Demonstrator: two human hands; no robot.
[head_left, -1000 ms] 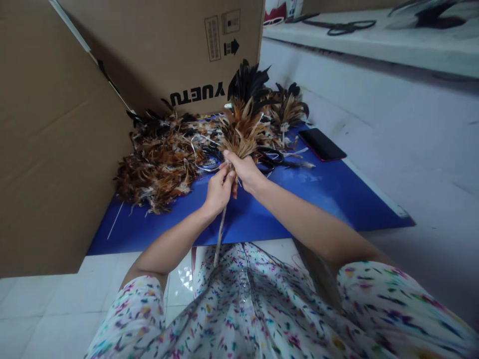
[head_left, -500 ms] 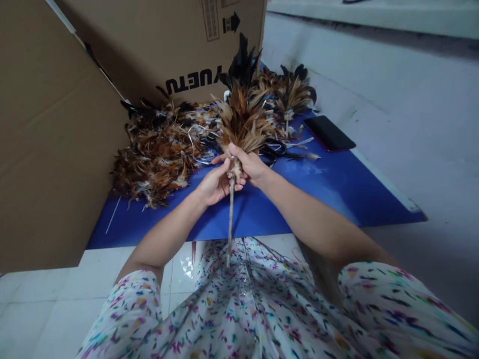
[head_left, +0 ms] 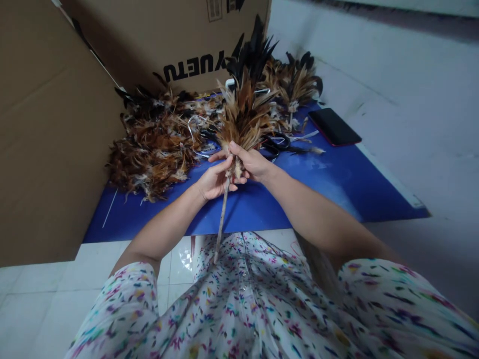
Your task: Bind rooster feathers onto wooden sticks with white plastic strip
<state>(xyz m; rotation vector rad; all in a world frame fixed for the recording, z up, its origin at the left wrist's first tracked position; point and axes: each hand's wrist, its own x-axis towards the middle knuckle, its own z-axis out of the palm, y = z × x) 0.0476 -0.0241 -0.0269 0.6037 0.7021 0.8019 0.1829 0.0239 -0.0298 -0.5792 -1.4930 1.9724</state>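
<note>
Both hands hold a feather duster [head_left: 245,112] over the blue board. Its brown and black feathers fan out away from me, and its thin stick [head_left: 222,219] points down toward my lap. My left hand [head_left: 217,179] is closed around the base of the feathers, thumb on top. My right hand [head_left: 249,162] grips the same spot from the right, its thumb pressed on the feather bases. Behind my right hand lie black-handled scissors [head_left: 277,143], partly covered by feathers.
A pile of loose brown feathers [head_left: 153,144] covers the left of the blue board [head_left: 322,194]. Another feather bunch [head_left: 295,87] lies at the back right, near a black phone [head_left: 335,126]. A large cardboard box [head_left: 48,139] stands left and behind; a pale wall [head_left: 411,109] runs along the right.
My left hand has shifted from the stick to beneath the feather base, its palm turned upward. The duster's stick swung right, then back left. The view has tilted downward.
</note>
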